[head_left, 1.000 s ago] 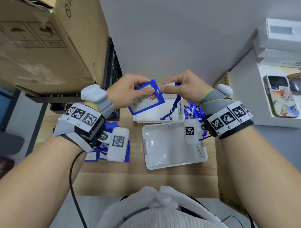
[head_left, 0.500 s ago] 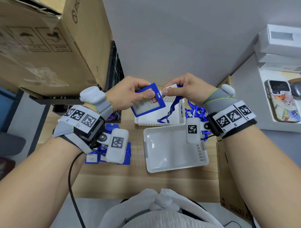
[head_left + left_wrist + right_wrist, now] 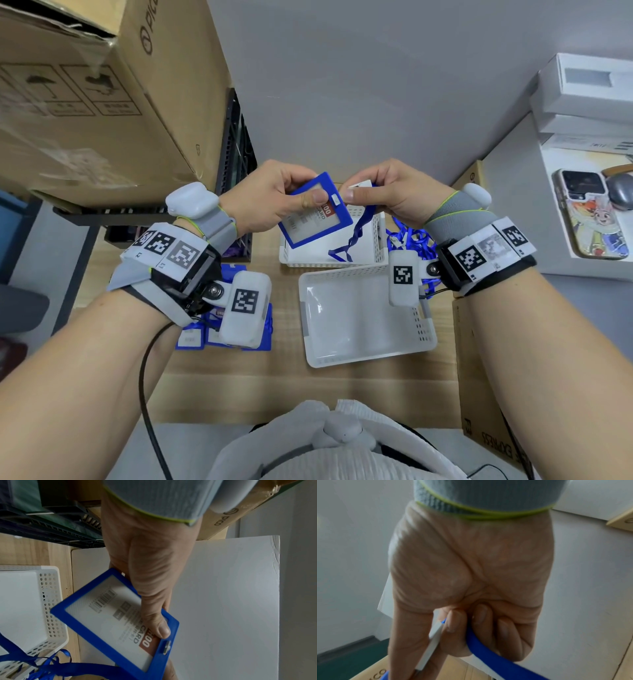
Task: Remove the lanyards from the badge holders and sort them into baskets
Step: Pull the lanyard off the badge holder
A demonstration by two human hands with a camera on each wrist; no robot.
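My left hand [image 3: 274, 197] grips a blue-framed badge holder [image 3: 313, 214] in the air, thumb pressed on its front near the metal clip slot [image 3: 166, 647]. My right hand [image 3: 387, 193] pinches the white clip piece [image 3: 433, 641] of the blue lanyard [image 3: 352, 236] right at the holder's top edge. The strap [image 3: 489, 651] runs out under the curled fingers and hangs down over the far white basket [image 3: 376, 236]. A nearer white basket [image 3: 423, 334] sits below my right wrist and shows nothing inside.
A pile of blue badge holders [image 3: 260, 329] lies on the wooden table under my left wrist. More blue lanyards [image 3: 411, 240] are heaped right of the far basket. A big cardboard box [image 3: 85, 102] stands at left, a phone [image 3: 594, 219] on a white surface at right.
The badge holder has tilted slightly and both hands stay together at its top edge. The view has shifted a little; the lanyard still hangs over the far basket.
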